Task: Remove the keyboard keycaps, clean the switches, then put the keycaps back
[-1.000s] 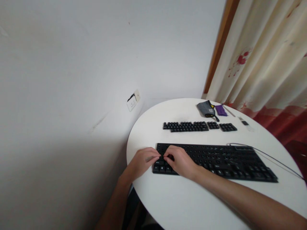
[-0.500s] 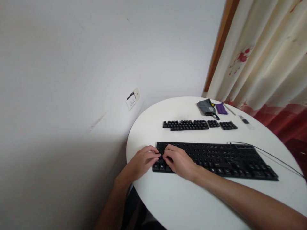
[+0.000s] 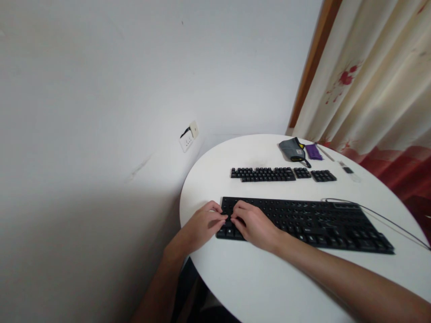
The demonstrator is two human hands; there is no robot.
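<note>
A black keyboard (image 3: pixel 319 224) lies across the white table, many of its key positions bare of caps and some caps in place along its near row. Both hands work over its left end. My left hand (image 3: pixel 202 226) comes in from the left edge, thumb and fingers pinched together over the keys; whatever is between them is too small to make out. Close beside it, my right hand (image 3: pixel 254 224) has its fingers curled and the fingertips closed above the same keys. Its fingertips are partly hidden. Behind the keyboard, removed black keycaps (image 3: pixel 266 175) stand in rows, grouped in several blocks.
On the round white table (image 3: pixel 269 282), a grey pouch-like item (image 3: pixel 291 150), a purple cloth (image 3: pixel 314 152) and a small clear packet (image 3: pixel 348 170) lie at the back right. The keyboard cable (image 3: pixel 387 218) runs right. A wall with a socket (image 3: pixel 186 141) borders the left; a curtain (image 3: pixel 380 80) hangs right.
The whole view has shifted slightly, so everything sits a little further right. Both hands stay at the keyboard's left end with almost the same finger pose.
</note>
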